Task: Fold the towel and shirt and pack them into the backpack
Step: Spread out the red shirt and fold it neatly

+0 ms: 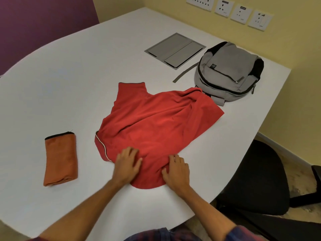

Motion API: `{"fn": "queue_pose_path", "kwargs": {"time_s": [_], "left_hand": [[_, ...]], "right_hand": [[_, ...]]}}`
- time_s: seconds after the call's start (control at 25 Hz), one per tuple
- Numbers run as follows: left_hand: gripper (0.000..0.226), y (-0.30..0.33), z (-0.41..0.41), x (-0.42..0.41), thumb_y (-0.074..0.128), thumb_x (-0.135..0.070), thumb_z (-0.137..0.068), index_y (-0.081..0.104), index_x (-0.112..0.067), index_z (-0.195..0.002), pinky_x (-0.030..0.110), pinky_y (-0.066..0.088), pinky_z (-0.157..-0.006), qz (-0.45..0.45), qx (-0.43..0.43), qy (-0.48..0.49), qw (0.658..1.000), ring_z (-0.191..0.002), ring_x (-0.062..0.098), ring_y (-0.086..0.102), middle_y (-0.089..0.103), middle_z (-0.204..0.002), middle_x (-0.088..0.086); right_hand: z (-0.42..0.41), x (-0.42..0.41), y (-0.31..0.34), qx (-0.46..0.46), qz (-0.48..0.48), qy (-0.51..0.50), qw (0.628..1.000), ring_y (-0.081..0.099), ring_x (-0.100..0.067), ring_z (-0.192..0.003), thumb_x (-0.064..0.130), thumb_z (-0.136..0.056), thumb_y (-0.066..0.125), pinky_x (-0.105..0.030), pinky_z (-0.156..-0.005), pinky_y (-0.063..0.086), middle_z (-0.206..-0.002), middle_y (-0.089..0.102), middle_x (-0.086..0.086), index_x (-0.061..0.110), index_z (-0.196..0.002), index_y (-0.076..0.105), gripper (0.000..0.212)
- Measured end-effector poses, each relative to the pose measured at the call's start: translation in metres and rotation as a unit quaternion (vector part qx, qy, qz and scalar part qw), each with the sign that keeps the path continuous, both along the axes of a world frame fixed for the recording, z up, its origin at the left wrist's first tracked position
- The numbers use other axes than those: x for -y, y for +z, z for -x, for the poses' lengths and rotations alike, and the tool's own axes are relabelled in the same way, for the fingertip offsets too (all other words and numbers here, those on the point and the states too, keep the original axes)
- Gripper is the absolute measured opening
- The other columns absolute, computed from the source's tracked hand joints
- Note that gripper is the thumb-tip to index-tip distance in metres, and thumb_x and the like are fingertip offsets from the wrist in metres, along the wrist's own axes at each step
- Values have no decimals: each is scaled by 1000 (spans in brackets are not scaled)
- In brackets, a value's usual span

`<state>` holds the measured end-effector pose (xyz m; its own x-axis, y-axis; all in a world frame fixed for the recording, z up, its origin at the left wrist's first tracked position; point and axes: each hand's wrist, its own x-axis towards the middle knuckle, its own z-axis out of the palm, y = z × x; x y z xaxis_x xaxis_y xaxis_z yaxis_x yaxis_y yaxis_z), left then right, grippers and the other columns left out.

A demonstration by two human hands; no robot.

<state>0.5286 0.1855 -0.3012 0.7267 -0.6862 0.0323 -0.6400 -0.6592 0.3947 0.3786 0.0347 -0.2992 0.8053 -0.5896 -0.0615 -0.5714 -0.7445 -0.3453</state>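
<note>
On white table (69, 70): one shirt (152, 122) under two flat hands (127, 165), one towel (60, 159), one backpack (227, 72).

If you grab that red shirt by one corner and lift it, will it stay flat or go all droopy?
Probably droopy. The red shirt is thin cloth that already wrinkles and bunches near the backpack, so it should sag and hang. It looks light. Pushed, it would likely crumple rather than slide whole, as it puckers by the right hand.
</note>
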Motion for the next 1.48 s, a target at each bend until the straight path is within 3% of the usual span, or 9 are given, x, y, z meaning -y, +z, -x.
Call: {"fn": "queue_pose_path", "kwargs": {"time_s": [0.12,0.24,0.44,0.68,0.84,1.0,1.16,1.32,1.48], "left_hand": [[82,-14,35,20,31,-68,-78,41,-17,-141,47,33,-104,-71,-93,11,993,-134,33,38,41,-144,16],[104,-30,34,10,21,-79,-69,14,-18,-153,47,12,-115,-124,-116,11,985,-147,29,10,12,-160,12],[126,-35,-5,-45,20,-97,-53,-11,-23,-151,41,-3,-117,-187,-111,-55,974,-147,19,-10,-13,-160,-6],[103,-8,-5,-52,50,-58,-59,20,-22,-152,46,3,-118,-126,-105,-1,986,-148,23,1,11,-160,8],[87,-7,57,-13,39,-77,-74,47,-18,-137,47,24,-113,-83,-42,65,994,-140,29,31,39,-149,11],[109,-26,85,14,37,-87,-64,41,-11,-141,56,27,-108,-183,-83,96,975,-139,38,31,33,-150,21],[95,-22,80,23,46,-66,-75,22,-13,-150,55,9,-115,-212,-96,103,967,-146,35,10,13,-158,18],[91,-16,65,3,66,-15,-71,24,-10,-150,62,32,-105,-287,-78,16,955,-143,39,22,16,-158,17],[75,-18,51,-13,55,8,-74,36,-5,-145,57,50,-89,-293,-33,-10,955,-137,40,36,29,-154,17]], "right_hand": [[15,-6,-10,-120,-23,-1,992,58,-29,-96,43,-77,60,-41,-75,49,-121,55,-9,9,-136,47,70],[30,-51,-12,-114,9,127,985,63,-27,-77,37,-73,67,-38,-62,50,-105,62,-10,6,-122,59,59],[28,-44,-1,-39,-137,221,965,64,-34,-90,53,-86,34,-40,-73,47,-102,67,-10,12,-107,61,54],[-8,102,19,87,-25,-11,996,62,-35,-94,18,-82,57,-42,-74,51,-107,63,-12,9,-109,62,29],[-34,171,34,-47,91,88,991,23,-35,-143,5,-78,57,-57,-105,31,-159,21,-14,22,-149,35,76],[-64,189,37,-186,179,285,923,0,-26,-150,23,-87,56,-61,-115,3,-164,1,-3,26,-141,45,55],[-68,200,47,-220,234,334,886,50,-27,-126,22,-88,51,-51,-119,0,-124,62,-10,14,-118,60,32],[-49,241,68,-204,254,324,888,65,-27,-98,21,-83,56,-40,-114,20,-103,69,-6,14,-129,49,47],[-20,273,87,-254,309,244,883,63,-26,-95,17,-84,57,-36,-95,31,-102,67,-4,17,-102,66,20]]}}
